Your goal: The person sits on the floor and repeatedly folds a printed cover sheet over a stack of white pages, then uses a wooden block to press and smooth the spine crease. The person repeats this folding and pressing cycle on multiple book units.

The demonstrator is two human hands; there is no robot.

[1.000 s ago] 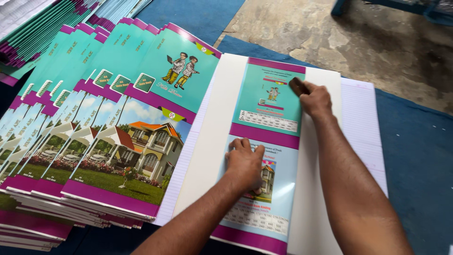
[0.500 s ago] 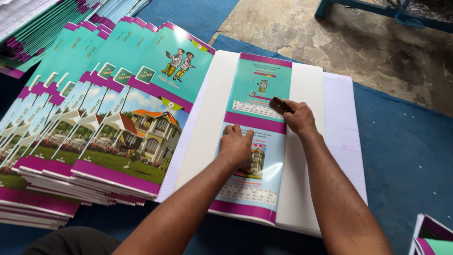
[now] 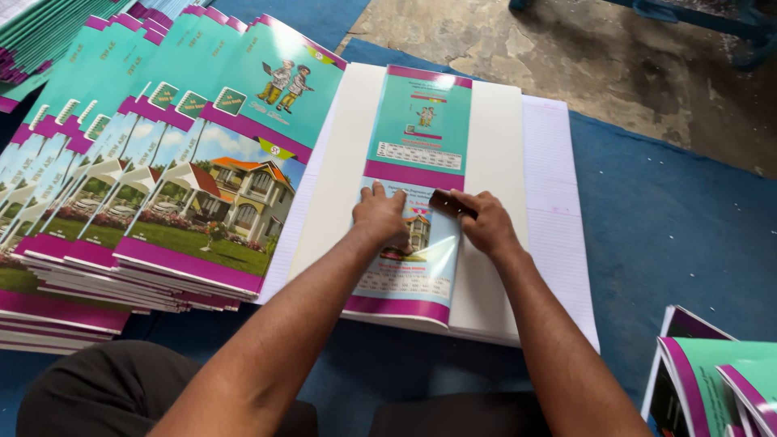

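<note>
1. Blue mat (image 3: 672, 235) covers most of the floor under the work; bare, stained concrete floor (image 3: 583, 65) shows at the top.
2. Fanned stack of finished notebooks (image 3: 154, 178) sits on the left, teal covers with magenta bands and a house picture, each overlapping the next. Its right edge lies over the left edge of the white stack.
3. White stack of paper (image 3: 502, 162) lies centre, on the mat. A ruled sheet (image 3: 558, 202) sticks out along its right side.
4. Cover strip (image 3: 417, 129), teal with magenta bands, runs lengthwise down the middle of the white stack, top to near edge. Near end is glossy and lifts slightly at the edge.
5. Second notebook pile (image 3: 720, 380), bottom right corner, well apart from the white stack, partly cut off by the frame.
6. Left hand (image 3: 382, 217): flat, fingers spread, palm pressing down on the strip's lower half. Holds nothing.
7. Right hand (image 3: 486, 222): just beside the left, closed around a small dark flat tool (image 3: 451, 203). Tool's edge bears on the strip near the middle magenta band. Tool type: cannot tell.
8. Hands nearly touch, tool between them.
</note>
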